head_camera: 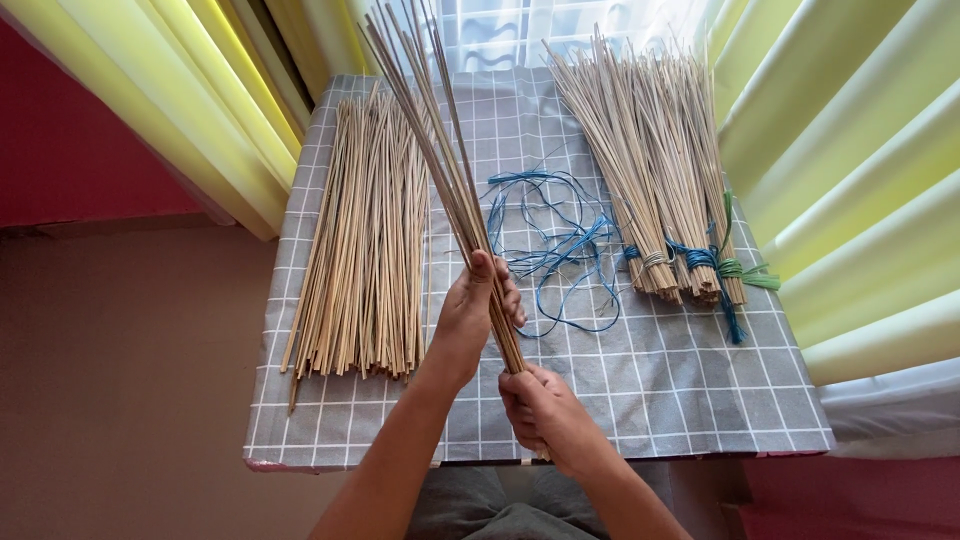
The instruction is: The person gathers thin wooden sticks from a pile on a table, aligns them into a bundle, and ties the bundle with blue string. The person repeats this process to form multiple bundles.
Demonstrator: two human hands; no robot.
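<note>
Both hands are on the job here. The right hand [545, 415] has its grip pressed tight around the butt end of a handful of thin pale wooden sticks [455, 175], down at six o'clock on the table. The left hand [475, 315] sits just above it, fingers curled around the same handful, thumb up along the shafts. The sticks fan out from the two fists toward eleven o'clock, tips reaching up past the far edge of the table.

This looks like the gathering step: the handful is collected and being squared up, not yet bound. No cord is on it. The next move, by my reading, calls for one hand to keep the squeeze while the other frees up for a length of cord.

Moving outward: at three o'clock from the left hand, a loose tangle of blue cord [560, 250] lies on the grey checked cloth covering the table [700, 380]. At nine o'clock, a loose flat pile of the same sticks [365, 240] rests unbound. Over at two o'clock, several finished bundles [655, 170] lie together, tied near their butts with blue and green cord. Yellow pleated curtains [850, 200] flank both sides.
</note>
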